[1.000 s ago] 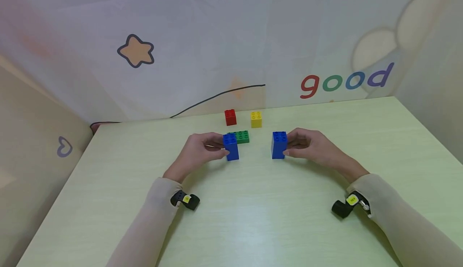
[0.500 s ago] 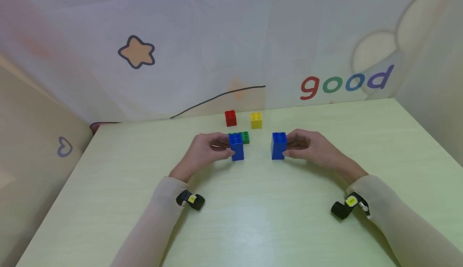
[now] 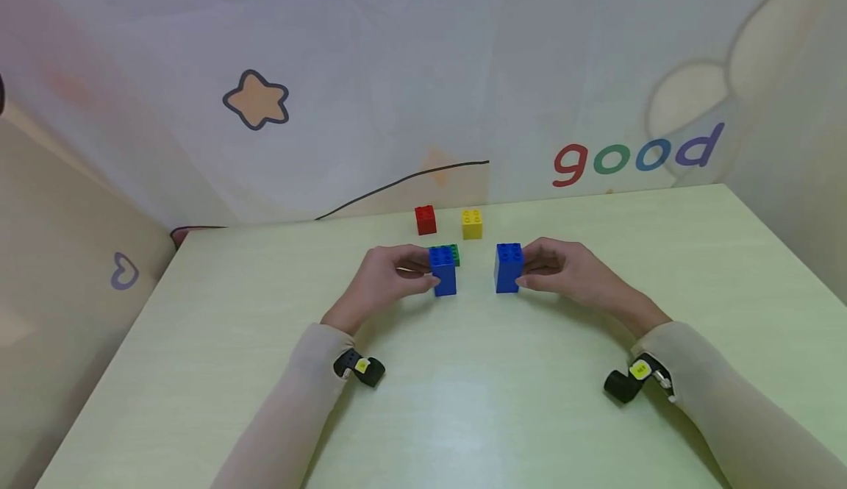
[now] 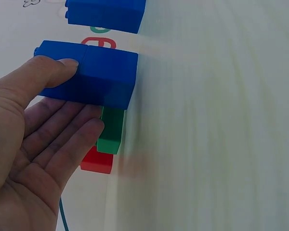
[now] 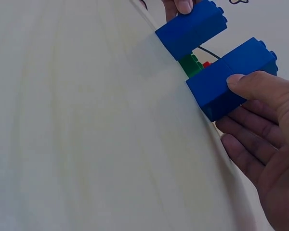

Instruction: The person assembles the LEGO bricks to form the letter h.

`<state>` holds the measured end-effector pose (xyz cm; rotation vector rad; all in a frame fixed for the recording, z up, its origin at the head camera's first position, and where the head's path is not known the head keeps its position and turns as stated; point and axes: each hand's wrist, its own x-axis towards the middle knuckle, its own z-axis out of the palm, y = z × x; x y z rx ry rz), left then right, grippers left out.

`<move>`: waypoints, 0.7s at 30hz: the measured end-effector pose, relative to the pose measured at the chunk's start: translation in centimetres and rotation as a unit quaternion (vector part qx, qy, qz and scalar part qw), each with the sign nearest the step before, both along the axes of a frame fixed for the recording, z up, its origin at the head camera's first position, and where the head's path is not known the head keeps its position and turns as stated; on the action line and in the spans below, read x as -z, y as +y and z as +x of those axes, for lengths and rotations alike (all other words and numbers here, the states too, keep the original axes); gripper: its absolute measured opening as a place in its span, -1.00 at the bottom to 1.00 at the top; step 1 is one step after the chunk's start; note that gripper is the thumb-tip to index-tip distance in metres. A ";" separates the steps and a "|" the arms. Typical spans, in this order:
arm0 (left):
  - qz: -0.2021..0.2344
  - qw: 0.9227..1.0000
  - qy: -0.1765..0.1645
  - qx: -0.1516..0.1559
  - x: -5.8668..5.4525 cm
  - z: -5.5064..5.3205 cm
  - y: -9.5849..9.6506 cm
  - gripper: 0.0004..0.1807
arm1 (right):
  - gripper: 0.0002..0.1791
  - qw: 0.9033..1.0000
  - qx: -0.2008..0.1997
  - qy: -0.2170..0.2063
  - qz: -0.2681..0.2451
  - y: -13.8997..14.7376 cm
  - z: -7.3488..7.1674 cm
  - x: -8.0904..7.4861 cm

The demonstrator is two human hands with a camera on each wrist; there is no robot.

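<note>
In the head view my left hand (image 3: pixel 387 277) pinches an upright stack of two blue toy bricks (image 3: pixel 444 272) between thumb and fingers. A seam between its bricks shows in the left wrist view. On the right, my right hand (image 3: pixel 565 270) grips a second upright blue brick stack (image 3: pixel 508 268) by its right side. A gap separates the two stacks, both with studs facing up. Behind the left stack, a green brick (image 3: pixel 456 255) is mostly hidden. The left wrist view shows more of that green brick (image 4: pixel 111 132), low beyond my fingers.
Farther back on the pale table (image 3: pixel 437 401) stand a red brick (image 3: pixel 426 220) and a yellow brick (image 3: pixel 472 224), a little apart. A printed cloth backdrop (image 3: pixel 397 70) rises behind the table's far edge.
My left hand has moved right with its blue brick stack, narrowing the gap and covering more of the green brick. My right hand and its stack stay nearly in place.
</note>
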<state>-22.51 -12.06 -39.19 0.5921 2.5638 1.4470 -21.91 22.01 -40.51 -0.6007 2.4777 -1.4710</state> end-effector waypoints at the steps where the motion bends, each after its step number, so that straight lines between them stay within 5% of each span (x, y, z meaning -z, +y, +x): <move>1: 0.000 1.000 0.000 0.000 0.0 0.0 0.1 -0.57 | -0.64 1.000 0.000 0.000 0.000 0.0 0.0 0.0; 21: -0.006 1.000 0.012 0.013 0.1 -0.6 1.4 -0.60 | -0.60 1.000 -0.003 0.006 0.028 -1.4 -1.2 -0.1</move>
